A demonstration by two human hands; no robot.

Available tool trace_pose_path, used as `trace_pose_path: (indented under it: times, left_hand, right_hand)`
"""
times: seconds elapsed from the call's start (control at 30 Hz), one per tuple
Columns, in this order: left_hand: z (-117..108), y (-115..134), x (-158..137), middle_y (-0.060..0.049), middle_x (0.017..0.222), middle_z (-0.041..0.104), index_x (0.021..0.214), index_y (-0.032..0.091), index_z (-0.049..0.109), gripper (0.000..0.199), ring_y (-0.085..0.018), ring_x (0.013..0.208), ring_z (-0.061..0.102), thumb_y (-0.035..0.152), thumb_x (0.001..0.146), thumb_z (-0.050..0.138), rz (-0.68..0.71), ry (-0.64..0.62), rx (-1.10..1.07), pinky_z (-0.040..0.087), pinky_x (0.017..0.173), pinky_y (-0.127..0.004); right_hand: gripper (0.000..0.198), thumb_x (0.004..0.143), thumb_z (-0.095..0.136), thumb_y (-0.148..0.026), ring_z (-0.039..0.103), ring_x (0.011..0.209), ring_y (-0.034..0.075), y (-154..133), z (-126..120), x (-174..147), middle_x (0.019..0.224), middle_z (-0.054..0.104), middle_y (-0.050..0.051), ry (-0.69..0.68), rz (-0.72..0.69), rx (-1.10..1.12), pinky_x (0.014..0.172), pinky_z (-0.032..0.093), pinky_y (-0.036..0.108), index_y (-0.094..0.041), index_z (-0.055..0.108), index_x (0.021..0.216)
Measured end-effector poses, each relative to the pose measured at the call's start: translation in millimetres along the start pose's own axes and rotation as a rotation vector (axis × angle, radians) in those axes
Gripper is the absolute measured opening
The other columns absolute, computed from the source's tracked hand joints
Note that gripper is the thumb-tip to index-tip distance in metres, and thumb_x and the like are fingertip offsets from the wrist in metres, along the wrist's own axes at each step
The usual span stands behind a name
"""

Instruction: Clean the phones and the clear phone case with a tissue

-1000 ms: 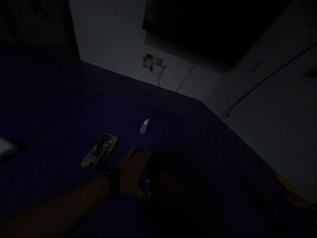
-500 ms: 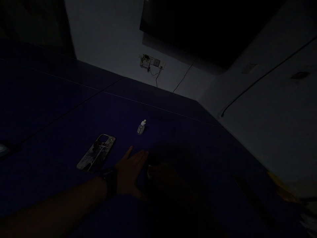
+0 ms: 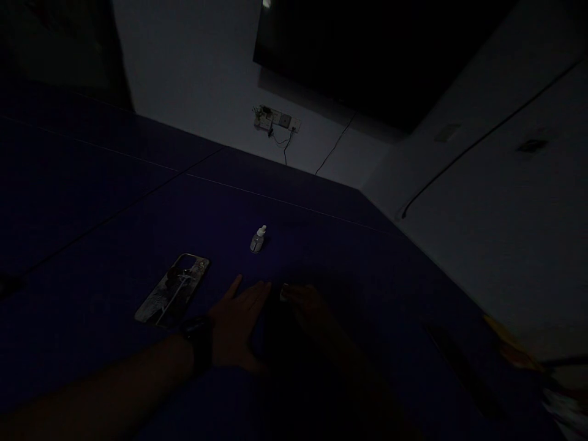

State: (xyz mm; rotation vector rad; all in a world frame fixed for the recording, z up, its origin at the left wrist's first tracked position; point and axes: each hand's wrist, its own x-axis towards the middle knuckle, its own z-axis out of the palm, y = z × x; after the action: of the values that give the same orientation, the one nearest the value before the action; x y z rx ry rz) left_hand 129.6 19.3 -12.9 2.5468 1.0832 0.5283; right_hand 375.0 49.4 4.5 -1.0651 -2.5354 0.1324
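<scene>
My left hand, with a dark watch on its wrist, lies flat on the dark blue surface with fingers spread and nothing in it. Just right of its fingertips, my right hand is closed on a small white thing, of which only a bit shows at the fingertips. Deep shadow hides most of the right hand and what lies under it. A patterned phone case lies left of my left hand; I cannot tell if a phone is in it. Beyond the fingers stands a small dropper bottle with a white top.
The blue surface reaches to pale walls. A large dark screen hangs above a socket strip with cables. At the right lie a long dark flat thing and a yellowish bundle.
My right hand has slid forward, away from me, with the small white thing in its fingers. My left hand stays flat in place. The view has shifted slightly.
</scene>
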Motion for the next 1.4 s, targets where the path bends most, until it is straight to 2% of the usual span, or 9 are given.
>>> trace_pose_path:
  times: [0.17,0.3,0.37,0.47,0.53,0.77,0.9,1.13,1.4]
  left_hand:
    - [-2.5,3.5,-0.9,-0.026,0.158,0.030,0.157,0.011,0.002,0.131,-0.041,0.146,0.030,0.079,0.063,0.063,-0.031,-0.004,0.022,-0.005,0.119,-0.062]
    - [-2.6,2.4,-0.3,-0.027,0.158,0.028,0.157,0.012,0.001,0.132,-0.041,0.146,0.030,0.078,0.062,0.064,-0.022,-0.028,0.023,-0.006,0.119,-0.063]
    - [-2.5,2.0,-0.3,-0.026,0.159,0.028,0.157,0.012,0.001,0.132,-0.042,0.146,0.030,0.079,0.062,0.064,-0.013,-0.032,0.024,-0.006,0.118,-0.063]
    - [-2.8,4.1,-1.7,-0.026,0.158,0.031,0.158,0.013,0.002,0.131,-0.041,0.145,0.032,0.079,0.063,0.063,-0.012,0.009,0.032,-0.005,0.119,-0.062]
    - [-3.5,6.2,-3.0,-0.026,0.157,0.032,0.158,0.013,0.003,0.130,-0.040,0.146,0.032,0.079,0.064,0.063,-0.016,0.032,0.038,-0.005,0.119,-0.061]
    - [-3.3,3.6,-0.6,-0.026,0.158,0.029,0.158,0.011,0.003,0.131,-0.042,0.146,0.030,0.080,0.063,0.061,-0.014,-0.028,0.031,-0.005,0.118,-0.064]
    - [-1.1,-1.4,1.4,-0.027,0.158,0.028,0.158,0.011,0.002,0.133,-0.044,0.146,0.030,0.080,0.061,0.063,-0.004,-0.044,0.027,-0.006,0.118,-0.065]
    - [-3.5,1.1,0.1,-0.027,0.160,0.024,0.157,0.012,-0.007,0.132,-0.040,0.148,0.027,0.077,0.066,0.062,0.003,-0.059,0.026,-0.009,0.117,-0.066]
    - [-6.4,9.2,-2.7,-0.025,0.158,0.031,0.158,0.014,-0.003,0.131,-0.039,0.145,0.034,0.077,0.065,0.065,-0.023,0.029,-0.001,-0.011,0.118,-0.064]
  right_hand:
    - [0.031,0.097,0.047,-0.012,0.067,0.109,0.020,-21.5,2.0,-3.8,0.122,0.072,0.009,-0.184,-0.110,0.140,0.096,0.049,0.040,-0.023,0.069,0.117]
    - [0.029,0.100,0.047,-0.017,0.071,0.096,0.017,-30.6,-7.7,-24.0,0.100,0.076,0.002,-0.266,-0.053,0.215,0.086,0.055,0.033,-0.029,0.072,0.110]
    - [0.029,0.100,0.048,-0.018,0.070,0.101,0.017,-29.9,-19.6,-32.3,0.105,0.075,0.003,-0.251,-0.034,0.219,0.088,0.056,0.033,-0.029,0.071,0.113]
    - [0.030,0.099,0.049,-0.018,0.062,0.119,0.018,-25.0,-38.2,-36.8,0.130,0.065,0.007,-0.191,0.011,0.211,0.099,0.052,0.035,-0.028,0.066,0.122]
    - [0.030,0.099,0.048,-0.016,0.061,0.120,0.018,-21.8,-43.8,-35.9,0.130,0.065,0.008,-0.143,0.038,0.175,0.101,0.051,0.035,-0.026,0.065,0.122]
    - [0.030,0.092,0.053,-0.011,0.068,0.106,0.021,-15.6,-20.5,-35.9,0.114,0.073,0.010,-0.189,-0.038,0.048,0.096,0.054,0.040,-0.021,0.069,0.115]
    - [0.032,0.092,0.051,-0.009,0.066,0.112,0.023,-10.6,-8.3,-18.9,0.120,0.070,0.012,-0.026,0.063,-0.009,0.099,0.052,0.042,-0.020,0.070,0.116]
    - [0.024,0.094,0.054,-0.011,0.068,0.102,0.020,-19.9,-7.6,17.2,0.111,0.070,0.010,-0.072,0.216,-0.009,0.094,0.054,0.034,-0.018,0.072,0.107]
    - [0.025,0.093,0.050,-0.010,0.068,0.083,0.016,-56.0,12.3,-58.5,0.094,0.070,0.004,-0.066,0.289,0.104,0.078,0.058,0.025,-0.023,0.069,0.100]
